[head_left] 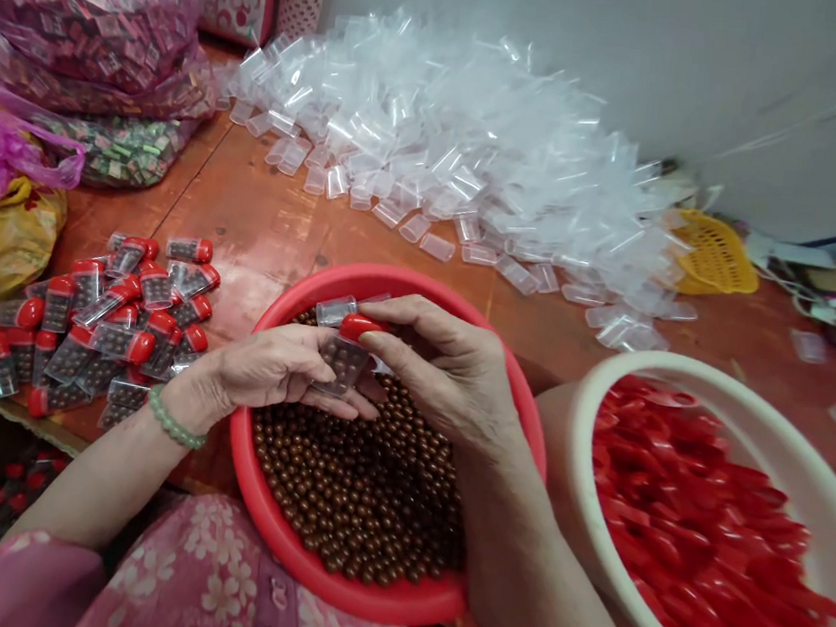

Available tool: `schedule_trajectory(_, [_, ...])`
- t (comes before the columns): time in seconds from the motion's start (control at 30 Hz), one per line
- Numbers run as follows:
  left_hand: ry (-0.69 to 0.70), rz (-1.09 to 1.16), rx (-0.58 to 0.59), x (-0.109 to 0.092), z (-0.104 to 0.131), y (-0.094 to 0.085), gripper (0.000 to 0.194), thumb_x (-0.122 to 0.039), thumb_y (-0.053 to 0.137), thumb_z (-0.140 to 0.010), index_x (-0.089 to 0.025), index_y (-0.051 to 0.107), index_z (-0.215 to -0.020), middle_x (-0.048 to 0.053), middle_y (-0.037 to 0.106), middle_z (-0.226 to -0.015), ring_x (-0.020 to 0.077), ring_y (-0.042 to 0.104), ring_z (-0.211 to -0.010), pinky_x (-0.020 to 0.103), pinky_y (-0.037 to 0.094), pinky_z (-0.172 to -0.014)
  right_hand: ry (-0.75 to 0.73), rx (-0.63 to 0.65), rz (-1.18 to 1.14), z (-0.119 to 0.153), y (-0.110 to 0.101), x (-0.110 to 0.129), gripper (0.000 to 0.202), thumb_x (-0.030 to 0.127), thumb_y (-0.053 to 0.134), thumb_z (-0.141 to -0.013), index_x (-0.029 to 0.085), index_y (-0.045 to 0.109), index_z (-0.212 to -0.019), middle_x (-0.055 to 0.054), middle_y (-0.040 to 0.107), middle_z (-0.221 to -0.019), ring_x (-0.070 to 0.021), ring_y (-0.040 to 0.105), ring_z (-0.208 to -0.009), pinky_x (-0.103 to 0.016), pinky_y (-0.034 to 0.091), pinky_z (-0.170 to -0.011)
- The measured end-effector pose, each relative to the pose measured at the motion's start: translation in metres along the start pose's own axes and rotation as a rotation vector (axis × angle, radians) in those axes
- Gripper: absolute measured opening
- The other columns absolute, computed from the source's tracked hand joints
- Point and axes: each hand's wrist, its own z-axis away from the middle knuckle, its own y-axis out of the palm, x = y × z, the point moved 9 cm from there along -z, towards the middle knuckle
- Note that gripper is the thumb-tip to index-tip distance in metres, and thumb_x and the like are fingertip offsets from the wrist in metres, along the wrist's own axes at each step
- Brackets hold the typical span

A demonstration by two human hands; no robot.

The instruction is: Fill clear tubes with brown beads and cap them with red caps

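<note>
Over a red basin (241, 475) of brown beads (367, 499), my left hand (268, 365) grips a small clear plastic container (343, 365) with brown beads in it. My right hand (448, 372) pinches a red cap (360, 326) at the mouth of that container; whether it is fully seated I cannot tell. A second clear container (335, 311) shows just above my left fingers, and which hand supports it is hidden. To the left lies a pile of filled containers with red caps (119, 325).
Loose clear containers (438, 135) form a large heap at the back. A cream tub (583, 453) of red caps (696, 526) stands at right, near a yellow basket (715, 255). Pink plastic bags (91, 5) and a yellow bag (2, 251) crowd the left.
</note>
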Motion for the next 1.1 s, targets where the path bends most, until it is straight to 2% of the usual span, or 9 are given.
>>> schedule_trajectory(0.13, [0.009,-0.033,-0.021,0.000,0.002,0.000,0.033,-0.017,0.067,-0.079,-0.012,0.059,-0.111,0.009,0.069,-0.100,0.0198,0.068,-0.099,0.029,0.051,-0.089,-0.013,0.056,0.069,0.000,-0.002,0.005,0.014,0.026,0.067,-0.084,0.023,0.072,-0.097,-0.003,0.074,-0.094,-0.0179,0.069,-0.086,-0.032,0.056,-0.079])
schedule_trajectory(0.3, [0.030,-0.056,-0.050,-0.001,0.003,0.000,0.024,-0.020,0.070,-0.079,-0.012,0.058,-0.099,0.005,0.065,-0.093,0.0185,0.067,-0.097,0.028,0.051,-0.089,-0.054,0.072,0.223,0.006,-0.021,0.014,0.015,0.026,0.067,-0.085,0.025,0.071,-0.099,-0.003,0.074,-0.093,-0.0185,0.069,-0.083,-0.032,0.055,-0.079])
schedule_trajectory(0.43, [0.035,-0.087,-0.089,-0.002,0.003,0.000,0.027,-0.024,0.072,-0.078,-0.013,0.057,-0.097,0.005,0.063,-0.092,0.0172,0.067,-0.096,0.027,0.051,-0.088,-0.056,0.128,0.319,0.008,-0.027,0.017,0.013,0.027,0.066,-0.085,0.025,0.072,-0.097,-0.003,0.074,-0.090,-0.0187,0.069,-0.079,-0.030,0.055,-0.072])
schedule_trajectory(0.53, [0.035,-0.111,-0.113,-0.002,0.003,0.000,0.029,-0.025,0.074,-0.076,-0.013,0.057,-0.097,0.005,0.064,-0.092,0.0160,0.066,-0.094,0.027,0.050,-0.089,-0.057,0.053,0.311,0.006,-0.031,0.018,0.013,0.024,0.067,-0.085,0.026,0.072,-0.097,-0.003,0.074,-0.090,-0.0189,0.069,-0.081,-0.031,0.055,-0.075])
schedule_trajectory(0.63, [0.038,-0.115,-0.117,-0.001,0.003,-0.001,0.031,-0.025,0.073,-0.077,-0.013,0.058,-0.101,0.005,0.064,-0.092,0.0158,0.065,-0.094,0.029,0.049,-0.090,-0.082,0.015,0.266,0.001,-0.023,0.020,0.015,0.023,0.066,-0.085,0.026,0.071,-0.099,-0.003,0.074,-0.092,-0.0193,0.069,-0.084,-0.032,0.055,-0.077])
schedule_trajectory(0.83, [0.055,-0.122,-0.083,0.002,0.002,-0.002,0.033,-0.024,0.071,-0.079,-0.014,0.059,-0.108,0.004,0.064,-0.092,0.0164,0.065,-0.093,0.031,0.050,-0.088,-0.120,0.159,0.283,-0.003,0.005,0.023,0.015,0.026,0.061,-0.089,0.025,0.071,-0.101,-0.003,0.072,-0.092,-0.0179,0.067,-0.083,-0.030,0.055,-0.075])
schedule_trajectory(1.1, [0.045,-0.147,-0.139,-0.001,0.002,-0.002,0.024,-0.020,0.071,-0.078,-0.013,0.059,-0.097,0.004,0.063,-0.090,0.0152,0.065,-0.091,0.030,0.050,-0.088,-0.133,0.221,0.405,0.001,-0.007,0.030,0.016,0.027,0.059,-0.090,0.026,0.071,-0.101,-0.004,0.072,-0.092,-0.0187,0.068,-0.081,-0.030,0.054,-0.071])
